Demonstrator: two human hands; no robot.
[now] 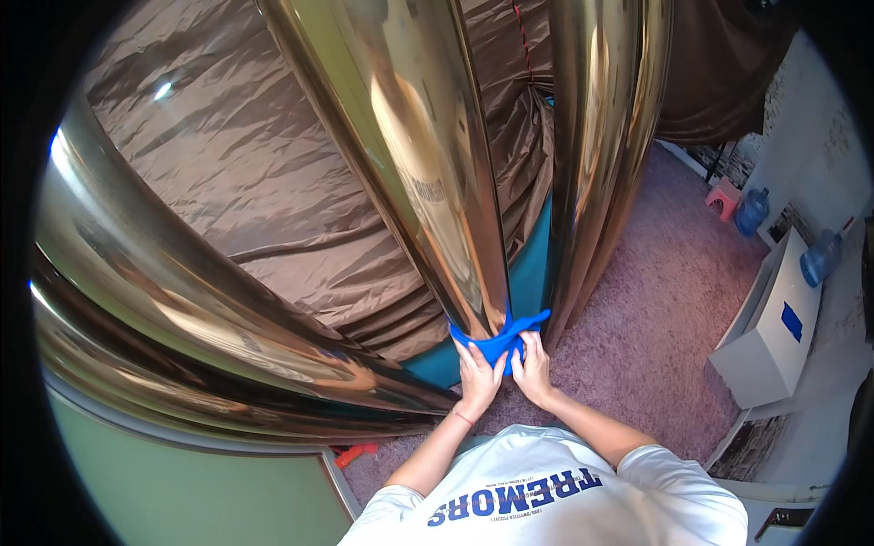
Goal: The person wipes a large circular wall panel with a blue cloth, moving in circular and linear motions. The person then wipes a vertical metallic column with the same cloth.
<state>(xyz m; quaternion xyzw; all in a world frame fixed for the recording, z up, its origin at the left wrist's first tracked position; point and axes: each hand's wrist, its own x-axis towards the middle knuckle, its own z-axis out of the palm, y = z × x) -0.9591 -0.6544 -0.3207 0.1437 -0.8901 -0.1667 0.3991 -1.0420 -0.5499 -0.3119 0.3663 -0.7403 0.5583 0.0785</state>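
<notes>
A bright blue cloth (495, 347) lies against the near side of a tall, polished gold-coloured metal column (437, 184). My left hand (480, 374) presses the cloth to the column, fingers spread over its left part. On the right, my right hand (532, 365) grips a bunched piece of the same cloth, and one loose end sticks out past the fingers. Both hands are close together in front of my body. The shiny column mirrors its surroundings. Whatever is under the cloth is hidden.
More gold columns (225, 293) curve along the left, and another group (601, 136) rises at right. Crumpled brown fabric (287, 170) hangs behind them. A white box (765, 341), blue water jugs (752, 213) and a pink stool (724, 196) stand on or by the purple carpet (655, 300).
</notes>
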